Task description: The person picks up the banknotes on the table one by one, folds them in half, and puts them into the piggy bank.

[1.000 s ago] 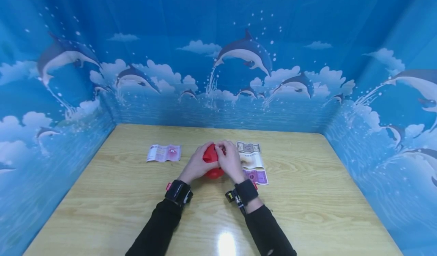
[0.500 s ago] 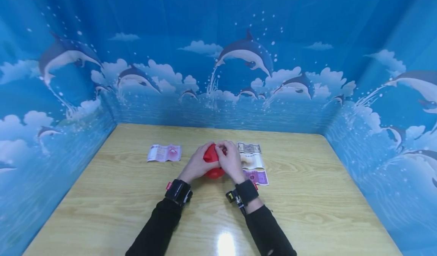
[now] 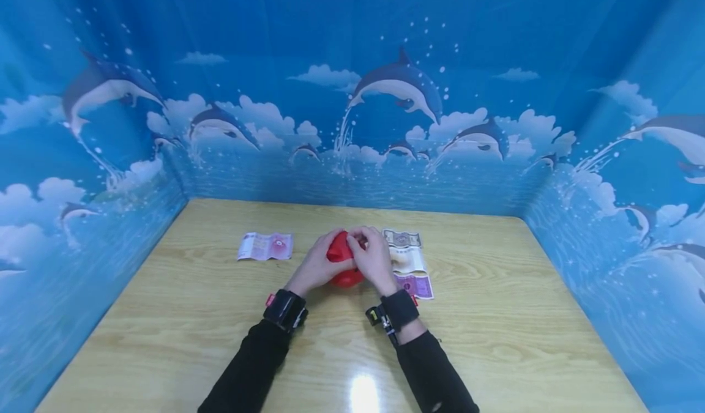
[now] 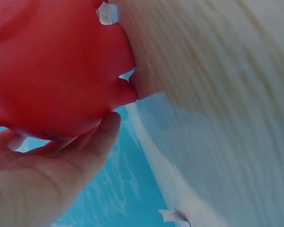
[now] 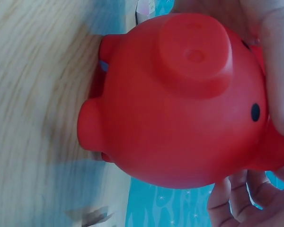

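Note:
A red piggy bank (image 3: pixel 346 278) stands on the wooden table between both hands. In the right wrist view the piggy bank (image 5: pixel 170 118) shows its round snout, black eyes and stubby feet, which are right at the tabletop. My left hand (image 3: pixel 321 263) grips it from the left, its thumb lying across the top of the head. My right hand (image 3: pixel 371 260) holds it from the other side, fingers curled by an ear (image 5: pixel 274 151) and thumb bent over the top. In the left wrist view, my left hand (image 4: pixel 57 175) has its fingers against the red body. The hands hide much of the top.
One pinkish banknote (image 3: pixel 265 246) lies left of the hands. Just right of them, a grey-brown banknote (image 3: pixel 402 238), a pale yellowish one (image 3: pixel 406 259) and a purple one (image 3: pixel 417 286) lie in a column. Blue dolphin-print curtain (image 3: pixel 352 174) borders the table at the back and sides.
Both hands stay around the piggy bank, with only a slight shift of the left wrist and forearm to the left. The banknotes have not moved.

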The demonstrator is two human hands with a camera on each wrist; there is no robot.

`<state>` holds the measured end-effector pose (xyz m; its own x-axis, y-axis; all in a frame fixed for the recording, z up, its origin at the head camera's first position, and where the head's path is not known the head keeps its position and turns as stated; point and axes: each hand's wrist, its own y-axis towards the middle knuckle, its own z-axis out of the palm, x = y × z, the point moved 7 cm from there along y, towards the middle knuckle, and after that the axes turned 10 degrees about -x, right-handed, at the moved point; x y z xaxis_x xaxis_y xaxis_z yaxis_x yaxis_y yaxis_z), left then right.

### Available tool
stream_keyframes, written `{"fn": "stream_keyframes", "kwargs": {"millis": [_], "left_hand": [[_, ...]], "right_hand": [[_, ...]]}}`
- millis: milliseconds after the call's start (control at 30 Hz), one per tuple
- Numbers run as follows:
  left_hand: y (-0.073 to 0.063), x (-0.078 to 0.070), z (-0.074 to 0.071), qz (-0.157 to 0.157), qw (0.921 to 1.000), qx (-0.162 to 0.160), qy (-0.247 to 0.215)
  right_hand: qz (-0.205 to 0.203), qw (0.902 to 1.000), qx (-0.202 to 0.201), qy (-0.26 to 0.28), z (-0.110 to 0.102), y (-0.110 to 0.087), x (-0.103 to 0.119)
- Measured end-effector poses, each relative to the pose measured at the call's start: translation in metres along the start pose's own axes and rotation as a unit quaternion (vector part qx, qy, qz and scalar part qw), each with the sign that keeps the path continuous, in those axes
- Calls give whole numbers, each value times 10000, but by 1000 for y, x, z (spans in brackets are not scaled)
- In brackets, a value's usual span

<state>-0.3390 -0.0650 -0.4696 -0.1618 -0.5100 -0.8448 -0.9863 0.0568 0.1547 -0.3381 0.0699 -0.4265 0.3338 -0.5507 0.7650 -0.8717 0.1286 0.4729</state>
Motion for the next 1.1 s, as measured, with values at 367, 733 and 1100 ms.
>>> {"fn": "stream_keyframes", "kwargs": {"millis": [367, 733, 1100], "left_hand": [[-12, 8, -18, -1, 9998, 41, 171], [-29, 25, -46, 148, 9989, 212, 397], [-24, 47, -80, 347, 9905, 173, 1319]], "right_hand": [[-334, 9991, -111, -237, -2, -1, 10], [-1059, 9932, -62, -481, 0, -14, 39], [-2005, 9750, 387, -874, 20, -37, 66]]}}
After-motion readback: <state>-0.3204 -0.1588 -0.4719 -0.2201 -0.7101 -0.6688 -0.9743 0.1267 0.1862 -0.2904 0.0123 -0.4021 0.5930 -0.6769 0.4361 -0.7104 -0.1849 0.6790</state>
